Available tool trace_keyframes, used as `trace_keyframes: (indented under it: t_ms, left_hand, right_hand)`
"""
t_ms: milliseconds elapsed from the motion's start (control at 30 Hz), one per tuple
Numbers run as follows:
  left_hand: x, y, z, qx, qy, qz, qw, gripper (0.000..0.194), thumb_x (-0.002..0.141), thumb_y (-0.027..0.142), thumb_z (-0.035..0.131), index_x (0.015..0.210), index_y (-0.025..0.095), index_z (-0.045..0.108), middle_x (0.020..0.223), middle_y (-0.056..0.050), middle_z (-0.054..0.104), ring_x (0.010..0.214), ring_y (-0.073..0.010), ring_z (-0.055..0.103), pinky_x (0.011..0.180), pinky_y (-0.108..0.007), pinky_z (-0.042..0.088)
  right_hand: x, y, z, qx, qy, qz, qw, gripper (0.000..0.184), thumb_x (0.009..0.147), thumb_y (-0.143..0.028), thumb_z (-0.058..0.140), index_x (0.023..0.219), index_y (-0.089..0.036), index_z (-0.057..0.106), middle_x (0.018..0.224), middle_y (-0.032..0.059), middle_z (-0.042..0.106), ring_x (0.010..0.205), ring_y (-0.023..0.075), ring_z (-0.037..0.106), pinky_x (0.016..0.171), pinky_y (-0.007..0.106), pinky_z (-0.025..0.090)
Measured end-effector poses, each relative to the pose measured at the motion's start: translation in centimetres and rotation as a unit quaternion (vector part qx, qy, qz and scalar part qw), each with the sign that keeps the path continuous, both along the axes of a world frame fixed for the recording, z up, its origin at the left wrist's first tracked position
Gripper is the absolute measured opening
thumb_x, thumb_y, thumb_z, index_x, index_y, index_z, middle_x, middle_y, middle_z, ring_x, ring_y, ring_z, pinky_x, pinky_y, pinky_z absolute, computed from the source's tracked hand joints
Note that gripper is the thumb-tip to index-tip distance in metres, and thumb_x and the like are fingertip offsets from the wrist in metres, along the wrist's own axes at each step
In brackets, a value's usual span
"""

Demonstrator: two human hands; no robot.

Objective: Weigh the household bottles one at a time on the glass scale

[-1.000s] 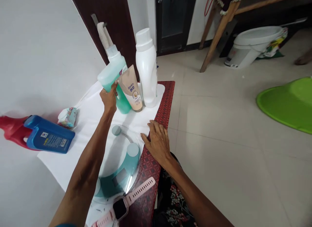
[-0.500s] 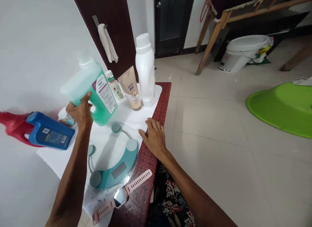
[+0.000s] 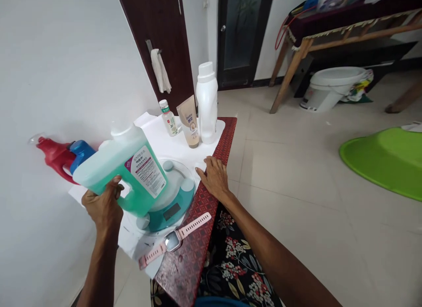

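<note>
My left hand is wrapped round the handle of a translucent jug of green liquid, which carries a white label. The jug leans to the left over a round glass scale with a teal band, hiding much of it; I cannot tell whether its base touches the glass. Fingers stretched out, my right hand lies flat on the edge of the red patterned table, just right of the scale. It holds nothing. A pink-strapped watch lies in front of the scale.
Behind the scale stand a small capped bottle, a beige tube and a tall white bottle. By the wall, a red bottle and a blue bottle are partly behind the jug. White paper covers part of the table.
The jug in my left hand has come back from beside the small bottle, toward me and over the scale. My right hand stays at the table edge. The view has shifted.
</note>
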State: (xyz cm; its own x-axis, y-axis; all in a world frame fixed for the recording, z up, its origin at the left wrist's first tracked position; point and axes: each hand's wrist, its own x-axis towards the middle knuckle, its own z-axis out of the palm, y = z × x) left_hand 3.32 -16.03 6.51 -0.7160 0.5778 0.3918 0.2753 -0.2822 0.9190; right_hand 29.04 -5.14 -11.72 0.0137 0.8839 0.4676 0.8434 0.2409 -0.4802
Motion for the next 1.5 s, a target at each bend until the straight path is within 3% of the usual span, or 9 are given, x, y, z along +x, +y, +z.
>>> trace_keyframes:
  t_ms: [200, 333, 433, 733, 1033, 1133, 1233, 1367, 1500]
  left_hand:
    - [-0.2, -0.4, -1.1, -0.010, 0.032, -0.012, 0.999, 0.039, 0.068, 0.046, 0.088, 0.063, 0.022, 0.058, 0.056, 0.002, 0.055, 0.054, -0.0161, 0.054, 0.055, -0.032, 0.047]
    - [-1.7, -2.1, -1.8, -0.007, 0.076, -0.058, 0.995, 0.039, 0.073, 0.052, 0.089, 0.087, 0.020, 0.073, 0.082, -0.004, 0.073, 0.079, -0.0211, 0.069, 0.071, -0.032, 0.055]
    - [-3.1, -4.0, -2.8, 0.048, 0.101, -0.025, 0.993, 0.043, 0.078, 0.057, 0.087, 0.101, 0.023, 0.074, 0.096, -0.004, 0.074, 0.088, -0.0204, 0.069, 0.081, -0.033, 0.057]
    - [-6.0, -9.5, -7.4, -0.046, -0.029, 0.031, 0.998, 0.050, 0.084, 0.065, 0.084, 0.068, 0.022, 0.063, 0.072, -0.001, 0.057, 0.068, -0.0176, 0.058, 0.065, -0.031, 0.054]
    - [-1.2, -5.2, -2.5, -0.016, 0.118, -0.053, 0.991, 0.054, 0.087, 0.067, 0.078, 0.122, 0.027, 0.071, 0.120, -0.011, 0.076, 0.107, -0.0283, 0.075, 0.091, -0.041, 0.063]
    - [0.0, -3.0, -1.7, -0.022, 0.102, -0.065, 0.992, 0.044, 0.086, 0.066, 0.078, 0.097, 0.024, 0.072, 0.093, -0.008, 0.076, 0.085, -0.0251, 0.073, 0.075, -0.037, 0.060]
    - [0.1, -1.4, -2.3, -0.007, 0.051, -0.046, 0.998, 0.050, 0.082, 0.060, 0.084, 0.063, 0.023, 0.057, 0.057, 0.000, 0.055, 0.053, -0.0158, 0.052, 0.052, -0.030, 0.044]
    - [-0.8, 0.4, -2.7, 0.031, -0.019, -0.027, 0.999, 0.053, 0.076, 0.052, 0.090, 0.058, 0.022, 0.050, 0.050, 0.004, 0.044, 0.045, -0.0109, 0.039, 0.045, -0.027, 0.033]
    - [-2.0, 3.1, -0.2, 0.065, -0.027, 0.023, 0.997, 0.055, 0.074, 0.053, 0.089, 0.058, 0.022, 0.047, 0.050, 0.006, 0.041, 0.044, -0.0097, 0.039, 0.043, -0.026, 0.032]
  right_hand:
    - [-0.1, 0.0, -0.1, 0.009, -0.008, 0.013, 1.000, 0.040, 0.109, -0.043, 0.050, 0.131, -0.015, 0.068, 0.137, 0.0215, 0.068, 0.123, 0.0362, 0.058, 0.106, 0.053, 0.047]
    - [-0.1, -0.1, -0.1, 0.012, -0.017, 0.013, 1.000, 0.041, 0.110, -0.043, 0.048, 0.130, -0.013, 0.068, 0.138, 0.0224, 0.069, 0.124, 0.0360, 0.059, 0.107, 0.052, 0.047]
    - [0.0, -0.1, -0.2, 0.015, -0.020, 0.020, 0.999, 0.042, 0.110, -0.043, 0.048, 0.131, -0.012, 0.068, 0.138, 0.0230, 0.069, 0.124, 0.0362, 0.059, 0.107, 0.052, 0.048]
    - [0.4, 0.2, -0.9, 0.029, -0.016, 0.025, 0.999, 0.043, 0.109, -0.045, 0.049, 0.132, -0.015, 0.068, 0.134, 0.0215, 0.071, 0.120, 0.0373, 0.061, 0.104, 0.053, 0.049]
    - [0.9, 0.2, -1.7, 0.042, -0.031, 0.026, 0.998, 0.048, 0.109, -0.048, 0.049, 0.131, -0.009, 0.068, 0.135, 0.0255, 0.071, 0.121, 0.0398, 0.065, 0.100, 0.054, 0.052]
    - [1.0, 0.2, -1.6, 0.041, -0.036, 0.031, 0.998, 0.049, 0.109, -0.050, 0.048, 0.131, -0.011, 0.068, 0.136, 0.0250, 0.071, 0.120, 0.0396, 0.065, 0.099, 0.054, 0.053]
    - [1.1, 0.2, -1.8, 0.050, -0.035, 0.031, 0.998, 0.049, 0.110, -0.051, 0.047, 0.132, -0.012, 0.067, 0.136, 0.0248, 0.071, 0.121, 0.0400, 0.065, 0.099, 0.054, 0.053]
    - [1.2, 0.3, -2.2, 0.054, -0.043, 0.017, 0.997, 0.049, 0.110, -0.053, 0.045, 0.133, -0.014, 0.066, 0.135, 0.0231, 0.071, 0.122, 0.0397, 0.065, 0.100, 0.055, 0.053]
    - [1.4, 0.1, -2.4, 0.043, -0.044, 0.020, 0.998, 0.051, 0.111, -0.053, 0.045, 0.137, -0.013, 0.065, 0.140, 0.0231, 0.069, 0.127, 0.0385, 0.064, 0.104, 0.053, 0.052]
